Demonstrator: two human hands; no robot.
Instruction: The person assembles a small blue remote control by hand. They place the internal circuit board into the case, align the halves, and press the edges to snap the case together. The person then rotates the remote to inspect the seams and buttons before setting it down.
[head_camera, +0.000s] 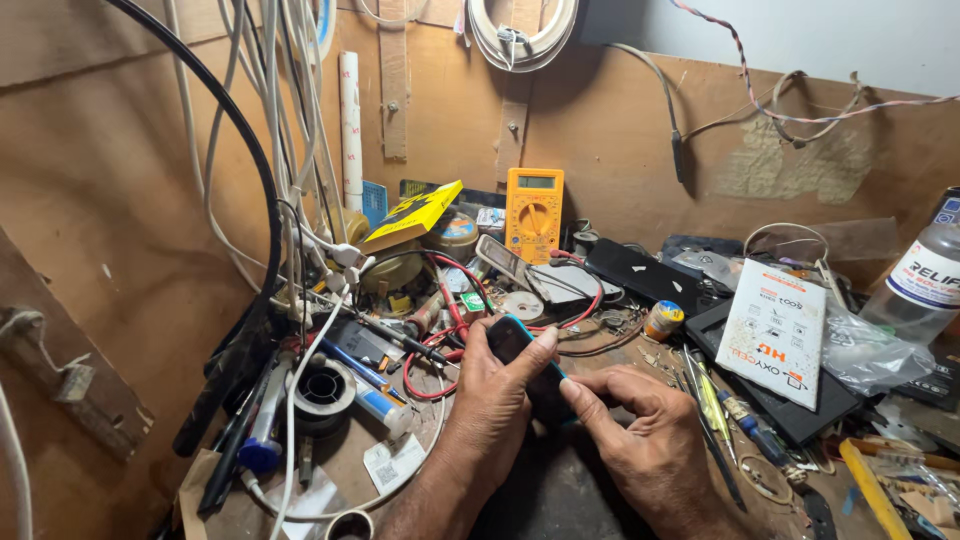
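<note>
At the far left of the worktop (560, 500), well left of the phone, a bundle of white cables (290, 150) hangs down the plywood wall, and a spool of solder wire (322, 392) sits below it beside a white tube (382, 408).

The left hand (495, 400) is closed around a small dark phone with a blue edge (512, 338), thumb pressed across its upper face. The phone is held just above the middle of the worktop, straight below the yellow multimeter (533, 213) that leans on the back wall. The right hand (640, 435) touches the phone's lower end, its fingers bent and pinching the casing; how firm that pinch is, I cannot tell.

Right of the phone lie a small roll of solder (662, 320), a few screwdrivers (725, 415), a white printed packet (778, 330) and, at the far right edge, a clear plastic bottle (925, 280).

In my judgement the main risk is the phone slipping from a two-fingertip hold into the clutter, or the red lead (440, 340) looping just left of it snagging a wrist and dragging tools off.

Counted: two hands, one phone, one multimeter, one bottle, one packet, one spool; the screwdrivers overlap too much to count surely.
</note>
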